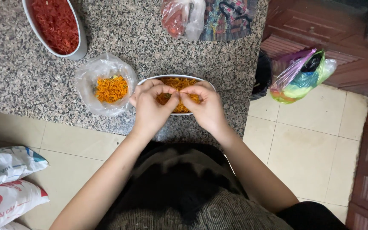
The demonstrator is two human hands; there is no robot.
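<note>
Speckled grey granite worktop (150,38). Orange petals (178,83) fill a white bowl (146,79) at centre; more orange in a clear bag (105,85) at nine o'clock. Red shreds (56,23) in a white dish (79,42) at eleven. Cream floor tiles (311,145).

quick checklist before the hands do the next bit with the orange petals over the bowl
1. Both hands over the bowl: ok. Left hand and right hand meet above the white bowl.
2. Piece pinched between fingertips: cannot tell, it is too small to make out.
3. Bowl fully on the counter: ok, though it sits close to the front edge.
4. Bag of orange petals open and near: ok, just beside the left hand.
5. Dish of red petals clear of the hands: ok, at the far left.
</note>
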